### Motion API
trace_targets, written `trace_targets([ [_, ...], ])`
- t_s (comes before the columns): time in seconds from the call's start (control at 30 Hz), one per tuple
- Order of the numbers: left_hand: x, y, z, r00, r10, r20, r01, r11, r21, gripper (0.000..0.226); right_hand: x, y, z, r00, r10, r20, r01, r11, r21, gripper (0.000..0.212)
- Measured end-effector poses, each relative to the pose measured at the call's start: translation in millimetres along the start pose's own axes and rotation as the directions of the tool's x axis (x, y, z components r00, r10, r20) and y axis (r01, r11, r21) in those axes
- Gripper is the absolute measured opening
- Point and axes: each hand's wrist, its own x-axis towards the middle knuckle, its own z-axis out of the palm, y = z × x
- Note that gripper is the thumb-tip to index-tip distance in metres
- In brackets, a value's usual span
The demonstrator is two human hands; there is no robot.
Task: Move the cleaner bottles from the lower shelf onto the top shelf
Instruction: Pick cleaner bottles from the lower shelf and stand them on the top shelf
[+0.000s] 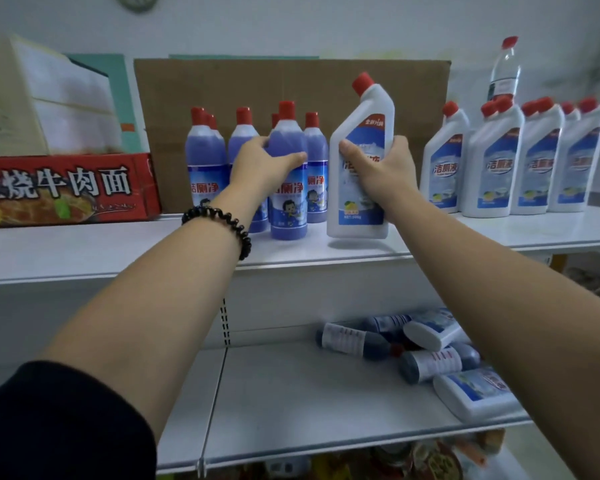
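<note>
Backdrop: white wall (291, 26) and cardboard sheet (291, 84) stand beyond both hands, behind the top shelf (84, 251).
Far left: red carton (66, 188), well left of the left hand (257, 164).
Left grasp: fingers wrapped round an upright blue bottle (289, 209) at the front of its group.
Right grasp: right hand (385, 168) clasps a white bottle (364, 133), slightly tilted; whether its base touches the shelf I cannot tell.
Further right: row of white bottles (492, 164), standing.
Below: pile of bottles (430, 355) on the lower shelf (291, 393), on their sides, long axes roughly crosswise, under the right forearm. The right hand is probably nearer.
</note>
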Motion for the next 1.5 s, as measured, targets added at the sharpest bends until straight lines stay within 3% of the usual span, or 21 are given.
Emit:
trace_targets([
  [0.2, 17, 7, -10, 0.993, 0.109, 0.048, -0.118, 0.946, 0.303, 0.078, 9, 15, 7, 1.000, 0.021, 0.013, -0.021, 1.000, 0.004, 0.061],
  [0.53, 25, -3, -4, 0.987, 0.152, 0.041, -0.156, 0.904, 0.398, 0.075, 8, 18, 12, 0.996, -0.077, 0.037, 0.079, 0.995, -0.056, 0.064],
  [0.7, 24, -19, -8, 0.971, 0.224, 0.078, -0.228, 0.788, 0.572, 0.061, 7, 20, 9, 0.996, -0.086, 0.026, 0.087, 0.995, -0.045, 0.063],
  [0.9, 15, -23, 8, 0.961, 0.264, -0.083, -0.200, 0.870, 0.450, 0.052, 10, 22, 10, 0.995, -0.086, 0.060, 0.088, 0.996, -0.035, 0.062],
  [1.13, 26, -7, 21, 0.978, 0.199, -0.059, -0.136, 0.828, 0.545, 0.053, 12, 27, 8, 0.990, -0.106, 0.088, 0.105, 0.994, 0.011, 0.061],
  [1.27, 27, -5, 26, 0.978, 0.181, -0.098, -0.096, 0.820, 0.564, 0.067, 13, 29, 7, 0.989, -0.116, 0.094, 0.113, 0.993, 0.037, 0.061],
  [1.5, 17, -7, 30, 0.958, 0.248, -0.141, -0.121, 0.801, 0.586, 0.071, 7, 26, 6, 0.986, -0.142, 0.086, 0.139, 0.990, 0.034, 0.063],
])
